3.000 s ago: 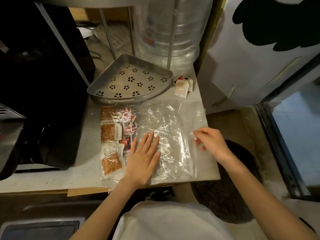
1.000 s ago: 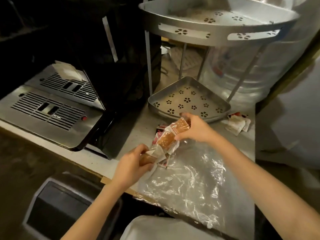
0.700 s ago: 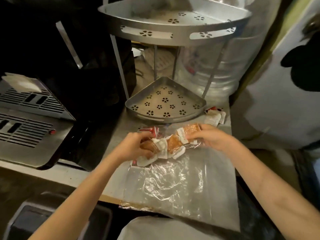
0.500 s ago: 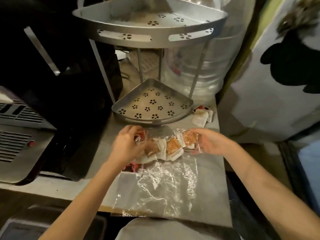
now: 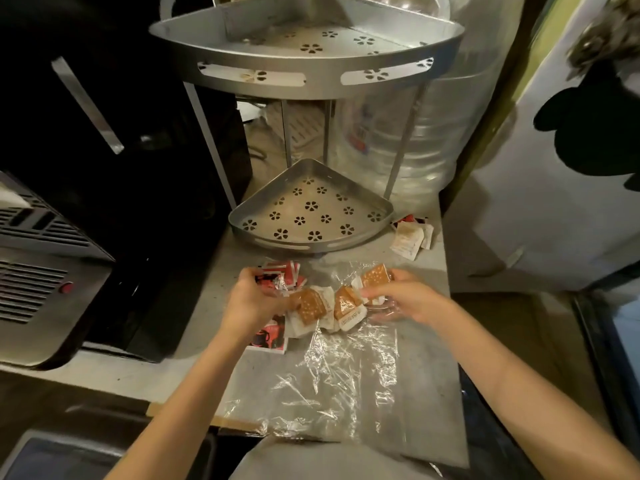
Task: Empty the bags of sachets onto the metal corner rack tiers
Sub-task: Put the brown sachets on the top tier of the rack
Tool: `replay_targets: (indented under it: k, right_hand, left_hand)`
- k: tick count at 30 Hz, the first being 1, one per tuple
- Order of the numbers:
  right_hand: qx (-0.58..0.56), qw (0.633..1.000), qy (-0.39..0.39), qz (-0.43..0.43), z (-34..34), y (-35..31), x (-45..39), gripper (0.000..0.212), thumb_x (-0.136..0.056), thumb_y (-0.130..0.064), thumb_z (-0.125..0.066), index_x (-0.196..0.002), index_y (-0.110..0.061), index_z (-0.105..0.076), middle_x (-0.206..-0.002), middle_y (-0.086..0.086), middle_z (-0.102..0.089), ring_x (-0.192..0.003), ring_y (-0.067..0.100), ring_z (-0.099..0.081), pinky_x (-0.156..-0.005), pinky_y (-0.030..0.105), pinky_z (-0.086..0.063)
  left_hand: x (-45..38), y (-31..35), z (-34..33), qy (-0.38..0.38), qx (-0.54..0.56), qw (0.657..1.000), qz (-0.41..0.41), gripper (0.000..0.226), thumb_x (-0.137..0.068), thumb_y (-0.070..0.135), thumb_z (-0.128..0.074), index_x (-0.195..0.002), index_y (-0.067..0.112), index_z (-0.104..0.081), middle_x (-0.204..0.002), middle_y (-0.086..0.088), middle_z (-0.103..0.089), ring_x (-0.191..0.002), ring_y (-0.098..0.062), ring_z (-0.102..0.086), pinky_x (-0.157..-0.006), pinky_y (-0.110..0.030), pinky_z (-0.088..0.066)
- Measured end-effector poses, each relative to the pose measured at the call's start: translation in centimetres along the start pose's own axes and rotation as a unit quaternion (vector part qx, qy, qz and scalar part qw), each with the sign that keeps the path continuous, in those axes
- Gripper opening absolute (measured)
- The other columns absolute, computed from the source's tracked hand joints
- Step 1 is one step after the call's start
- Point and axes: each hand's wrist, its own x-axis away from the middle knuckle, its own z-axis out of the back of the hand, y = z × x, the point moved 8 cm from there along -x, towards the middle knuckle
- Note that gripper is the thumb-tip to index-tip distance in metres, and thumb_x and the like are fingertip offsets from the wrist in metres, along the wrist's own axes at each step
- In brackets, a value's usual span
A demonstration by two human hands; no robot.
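Grey stone-look counter (image 5: 194, 372) fills the middle of the view, seen from above in dim light; at far left sits a dark machine with a slotted metal drip tray (image 5: 31, 289); just right of it, the person's left hand (image 5: 254, 299) is curled around one end of a bunch of orange-and-white sachets (image 5: 332, 304), with red-and-white sachets (image 5: 278, 275) lying on the counter under and behind that hand; the right hand (image 5: 403, 297) pinches the other end of the orange bunch between thumb and fingers, so the sachets hang just above the counter between both hands; below them a clear plastic bag (image 5: 343, 379) lies flat and crinkled, reaching the near edge; behind the hands stands the metal corner rack, its lower tier (image 5: 311, 216) and upper tier (image 5: 304, 46) both bare, punched with flower-shaped holes; right of the lower tier a few loose white sachets (image 5: 410, 239) rest on the counter; behind the rack a large clear water jug (image 5: 436, 140) stands against the wall.
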Motion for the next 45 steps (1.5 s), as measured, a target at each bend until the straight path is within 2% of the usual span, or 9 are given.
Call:
replay_targets:
  k: [5,8,15,18,22,27,32,38,45]
  right_hand:
    - [-0.065,0.997,0.032,-0.018,0.7,0.5,-0.4,0.038,-0.066,-0.001,-0.075,-0.1,-0.009,-0.06,-0.098,0.009,-0.07,-0.095,0.027,-0.066,-0.091,0.042,-0.051]
    - [-0.108,0.993,0.034,-0.021,1.2,0.2,0.0,0.04,-0.068,0.001,-0.073,-0.105,-0.005,-0.06,-0.096,0.012,-0.07,-0.087,0.025,-0.068,-0.07,0.035,-0.06]
    - [-0.212,0.977,0.014,-0.025,1.5,-0.3,0.2,0.02,-0.073,0.003,-0.067,-0.091,-0.002,-0.063,-0.074,0.013,-0.074,-0.065,0.02,-0.072,-0.05,0.026,-0.057]
    - [-0.231,0.972,0.022,-0.028,1.8,-0.2,0.4,0.018,-0.076,0.004,-0.065,-0.093,0.0,-0.061,-0.071,0.014,-0.073,-0.062,0.021,-0.071,-0.051,0.026,-0.058]
    - [-0.242,0.969,0.028,-0.036,2.1,-0.1,0.8,0.019,-0.078,0.005,-0.063,-0.096,0.002,-0.059,-0.068,0.015,-0.073,-0.058,0.02,-0.071,-0.046,0.024,-0.055]
    - [-0.239,0.97,0.034,0.014,2.7,-2.2,2.1,0.013,-0.078,0.003,-0.064,-0.09,-0.003,-0.062,-0.068,0.01,-0.073,-0.059,0.018,-0.07,-0.05,0.024,-0.057]
    - [-0.18,0.979,0.021,0.092,2.9,-6.4,4.0,0.056,-0.052,-0.009,-0.078,-0.106,-0.004,-0.063,-0.096,0.014,-0.071,-0.081,0.022,-0.07,-0.063,0.028,-0.059]
    - [-0.138,0.966,0.057,0.21,4.1,-13.0,8.4,0.028,-0.068,0.003,-0.072,-0.094,-0.006,-0.067,-0.082,0.009,-0.074,-0.075,0.02,-0.071,-0.066,0.031,-0.06]
    - [-0.103,0.933,0.069,0.339,4.9,-23.0,15.7,0.044,-0.047,-0.009,-0.077,-0.089,-0.013,-0.066,-0.08,0.003,-0.074,-0.078,0.018,-0.07,-0.067,0.031,-0.059]
  left_hand:
    - [0.7,-0.3,-1.3,-0.058,0.139,0.988,0.043,0.049,-0.062,0.005,-0.08,-0.104,0.013,-0.057,-0.096,-0.009,-0.068,-0.082,-0.023,-0.065,-0.067,-0.032,-0.051]
    - [0.8,-0.3,-1.6,-0.075,0.207,0.974,0.052,0.036,-0.064,0.002,-0.078,-0.093,0.015,-0.061,-0.103,-0.014,-0.068,-0.091,-0.032,-0.066,-0.086,-0.048,-0.051]
    - [0.9,1.4,-2.4,-0.154,0.371,0.915,0.049,0.045,-0.065,0.007,-0.07,-0.108,0.004,-0.054,-0.097,-0.016,-0.069,-0.078,-0.026,-0.069,-0.065,-0.035,-0.059]
    - [1.5,2.0,-3.7,-0.223,0.373,0.899,0.046,0.034,-0.072,0.017,-0.063,-0.101,-0.001,-0.064,-0.086,-0.01,-0.073,-0.075,-0.018,-0.07,-0.066,-0.027,-0.058]
    - [1.3,1.9,-4.6,-0.257,0.369,0.893,0.035,0.048,-0.077,0.032,-0.063,-0.117,0.005,-0.058,-0.11,-0.016,-0.066,-0.097,-0.026,-0.064,-0.088,-0.036,-0.052]
    - [1.4,3.0,-5.3,-0.297,0.377,0.875,0.059,0.074,-0.062,0.023,-0.08,-0.125,0.006,-0.046,-0.112,-0.018,-0.066,-0.096,-0.031,-0.066,-0.07,-0.038,-0.056]
    - [1.2,7.7,-4.2,-0.258,0.316,0.913,0.01,0.041,-0.071,0.001,-0.067,-0.108,-0.005,-0.051,-0.078,-0.009,-0.073,-0.064,-0.018,-0.07,-0.055,-0.028,-0.058]
    - [1.7,14.8,-0.8,-0.208,0.244,0.943,-0.084,0.053,-0.059,0.017,-0.076,-0.107,0.001,-0.06,-0.091,-0.012,-0.073,-0.08,-0.026,-0.071,-0.081,-0.042,-0.055]
    - [5.9,25.9,5.0,-0.192,0.25,0.919,-0.238,0.029,-0.065,0.012,-0.07,-0.092,0.002,-0.065,-0.087,-0.011,-0.074,-0.077,-0.023,-0.071,-0.065,-0.03,-0.058]
